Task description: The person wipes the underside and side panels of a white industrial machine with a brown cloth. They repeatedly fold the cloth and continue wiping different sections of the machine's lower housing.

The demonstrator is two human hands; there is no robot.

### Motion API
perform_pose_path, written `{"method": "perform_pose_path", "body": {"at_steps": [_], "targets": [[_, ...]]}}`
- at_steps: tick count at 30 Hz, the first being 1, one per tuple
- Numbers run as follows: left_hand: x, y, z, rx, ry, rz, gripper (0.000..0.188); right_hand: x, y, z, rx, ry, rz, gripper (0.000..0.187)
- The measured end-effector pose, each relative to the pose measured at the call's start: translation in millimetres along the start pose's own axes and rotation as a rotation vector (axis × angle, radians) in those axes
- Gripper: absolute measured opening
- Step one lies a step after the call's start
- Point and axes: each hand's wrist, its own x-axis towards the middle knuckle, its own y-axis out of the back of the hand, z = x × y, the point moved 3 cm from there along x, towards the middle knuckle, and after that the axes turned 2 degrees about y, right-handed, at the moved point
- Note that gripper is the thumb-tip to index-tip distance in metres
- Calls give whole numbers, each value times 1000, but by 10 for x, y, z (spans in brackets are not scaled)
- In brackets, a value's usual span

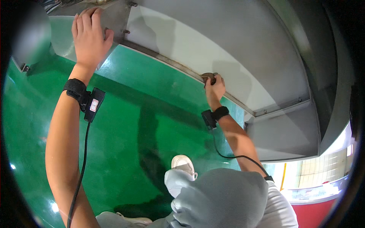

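Observation:
My left hand lies on a grey panel at the upper left, fingers stretched out and thumb apart, holding nothing. Right of the middle, my right hand grips a small brown pad, possibly a folded rag; its exact kind is hard to make out. The pad touches the lower edge of a large white and grey panel, where a brownish, stained strip runs along the rim.
Below the panels spreads a glossy green floor. My shoe and bent knee are close beneath my arms. Cables run from black wrist-strapped devices along both forearms. A curved dark housing rises at the right.

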Motion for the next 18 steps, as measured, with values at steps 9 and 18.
{"method": "perform_pose_path", "body": {"at_steps": [9, 18], "targets": [[31, 138, -74, -29, -102, -104, 60, 3, 883, 2075, -146, -265, 7, 41], [-8, -48, 37, 8, 51, 48, 56, -73, 455, 1794, -239, -151, 316, 28]]}}
